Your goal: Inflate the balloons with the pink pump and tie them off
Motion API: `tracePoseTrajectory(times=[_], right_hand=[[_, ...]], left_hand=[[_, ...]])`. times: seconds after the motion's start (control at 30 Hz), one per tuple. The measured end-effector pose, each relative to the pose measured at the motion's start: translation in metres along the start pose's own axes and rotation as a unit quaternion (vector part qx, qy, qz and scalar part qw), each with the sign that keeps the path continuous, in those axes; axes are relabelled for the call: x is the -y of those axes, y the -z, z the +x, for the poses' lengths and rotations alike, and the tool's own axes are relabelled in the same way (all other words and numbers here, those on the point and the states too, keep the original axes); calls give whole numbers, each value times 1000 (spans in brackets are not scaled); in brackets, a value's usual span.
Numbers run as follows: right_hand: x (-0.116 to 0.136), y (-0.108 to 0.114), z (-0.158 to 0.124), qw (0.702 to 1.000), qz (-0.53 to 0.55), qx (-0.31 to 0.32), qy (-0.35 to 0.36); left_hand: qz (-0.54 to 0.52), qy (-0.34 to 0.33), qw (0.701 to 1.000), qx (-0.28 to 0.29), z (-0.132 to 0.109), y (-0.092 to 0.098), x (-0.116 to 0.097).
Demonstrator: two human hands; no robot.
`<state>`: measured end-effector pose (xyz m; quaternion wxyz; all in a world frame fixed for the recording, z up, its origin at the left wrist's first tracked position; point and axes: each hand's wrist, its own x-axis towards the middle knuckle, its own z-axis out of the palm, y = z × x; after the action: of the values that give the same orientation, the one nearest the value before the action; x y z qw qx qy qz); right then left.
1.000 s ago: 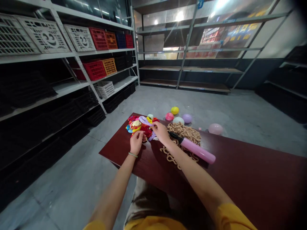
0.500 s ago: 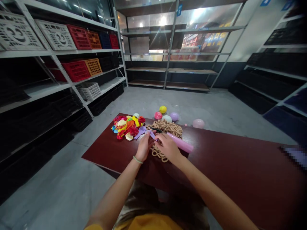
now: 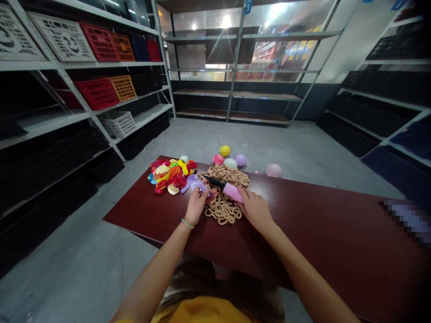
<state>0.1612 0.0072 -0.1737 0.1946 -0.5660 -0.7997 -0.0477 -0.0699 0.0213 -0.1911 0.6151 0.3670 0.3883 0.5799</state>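
Note:
A pile of limp coloured balloons lies on the dark red table at its far left. My left hand pinches a limp lilac balloon just right of that pile. My right hand grips the body of a pink hand pump with a black nozzle that points toward the lilac balloon. Under both hands lies a heap of tan cord.
Several inflated balloons lie on the grey floor beyond the table, one pink balloon further right. Metal shelving with white, red and orange crates lines the left; dark shelves stand on the right and bare ones at the back.
My left hand took the lilac balloon out of the pile and drew it right. My right hand left the balloons and closed on the pump, lifting its nozzle toward the balloon.

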Motion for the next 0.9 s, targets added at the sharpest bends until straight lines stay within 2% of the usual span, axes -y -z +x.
tracePoseTrajectory(times=[0.13,0.27,0.37,0.47,0.7,0.9], right_hand=[[1,10,-5,1000,-18,16,9],[0,33,-30,1000,1,22,-2],[1,43,-55,998,14,55,36],[6,43,-70,994,-5,85,67],[19,35,-73,993,-21,94,68],[28,38,-69,994,-25,91,60]], left_hand=[[-34,-21,999,-3,-1,1,-7],[-85,-47,995,-39,4,0,-11],[-125,-43,990,-56,8,-1,-13],[-158,-23,986,-56,10,-1,-13],[-206,-21,977,-52,10,4,-12],[-157,-41,985,-57,8,0,-12]])
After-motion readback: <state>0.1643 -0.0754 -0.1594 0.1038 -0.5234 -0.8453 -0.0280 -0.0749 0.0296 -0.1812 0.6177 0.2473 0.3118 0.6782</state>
